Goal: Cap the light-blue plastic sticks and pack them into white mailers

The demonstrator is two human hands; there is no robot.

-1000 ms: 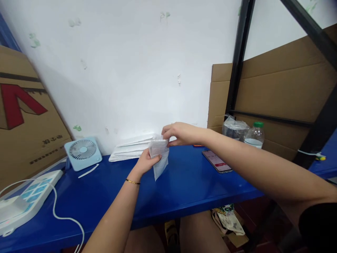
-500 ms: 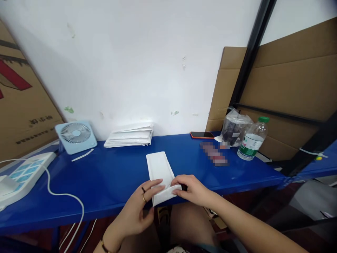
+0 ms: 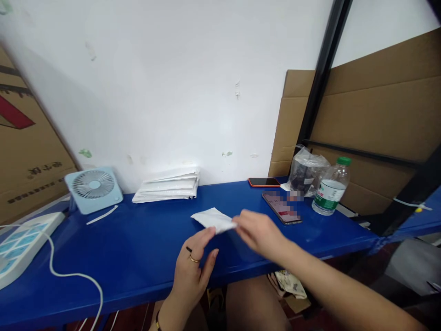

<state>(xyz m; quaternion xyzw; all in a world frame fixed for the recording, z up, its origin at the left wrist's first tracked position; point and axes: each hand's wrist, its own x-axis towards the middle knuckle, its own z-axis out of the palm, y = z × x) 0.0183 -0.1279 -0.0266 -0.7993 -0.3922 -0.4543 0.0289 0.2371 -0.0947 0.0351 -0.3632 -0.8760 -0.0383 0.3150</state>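
A small white envelope (image 3: 212,218), flat and slightly bent, is tilted above the front middle of the blue table (image 3: 138,239). My right hand (image 3: 260,232) pinches its right end between thumb and fingers; the hand is a little blurred. My left hand (image 3: 193,262), with a ring on one finger, is at the envelope's near edge. Its fingertips reach the edge, while the thumb stands apart below with nothing between thumb and fingers. Behind, against the wall, lies a stack of similar white envelopes (image 3: 167,186).
On the left stand a light blue fan (image 3: 94,186) and a white power strip (image 3: 31,248) with a cable. A white strip (image 3: 102,215) lies near the fan. Two phones, a bagged dark object (image 3: 305,174) and a water bottle (image 3: 332,188) are on the right.
The envelope has been lifted and turned, its near end now away from the table's front edge. My right hand moved up and right with it; my left hand's hold has loosened.
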